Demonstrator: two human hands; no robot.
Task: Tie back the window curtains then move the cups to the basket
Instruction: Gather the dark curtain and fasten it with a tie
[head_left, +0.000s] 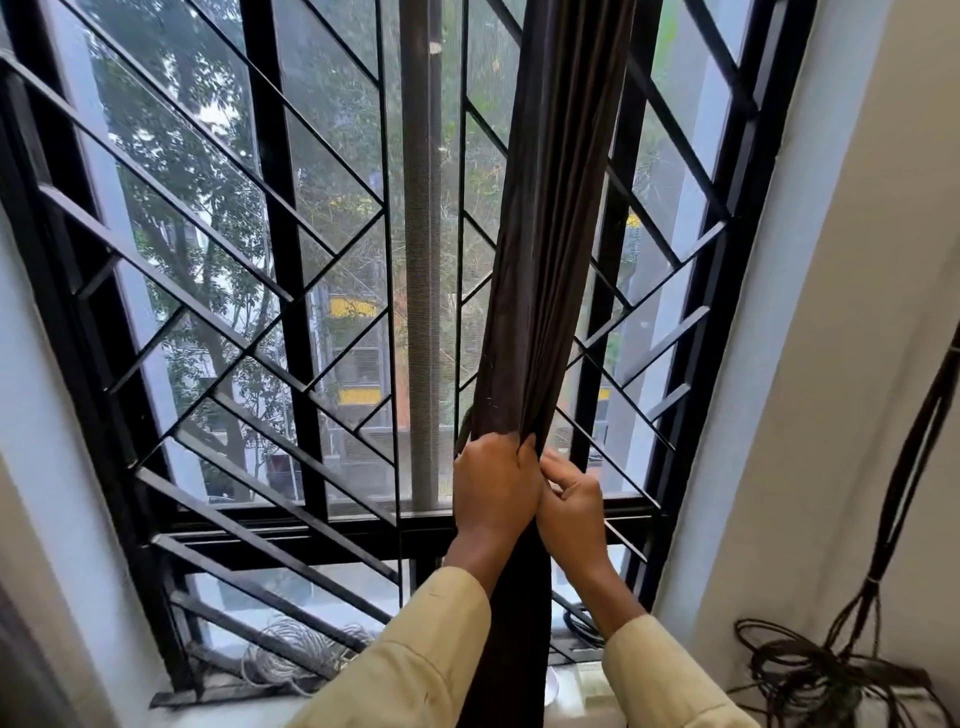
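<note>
A dark brown curtain (545, 234) hangs gathered into a narrow bundle in front of the window, right of centre. My left hand (493, 488) is closed around the bundle at sill height. Right beside it, my right hand (571, 504) pinches the curtain's right edge, or a thin strip there, with curled fingers. A dark strip (464, 428) sticks out just left of my left hand. The lower curtain drops between my two beige sleeves. No cups and no basket are in view.
A black metal window grille (249, 249) with diagonal bars covers the glass. A grey coil of cable (296, 649) lies on the sill at lower left. Dark cables (810, 670) are heaped at lower right by the white wall (857, 312).
</note>
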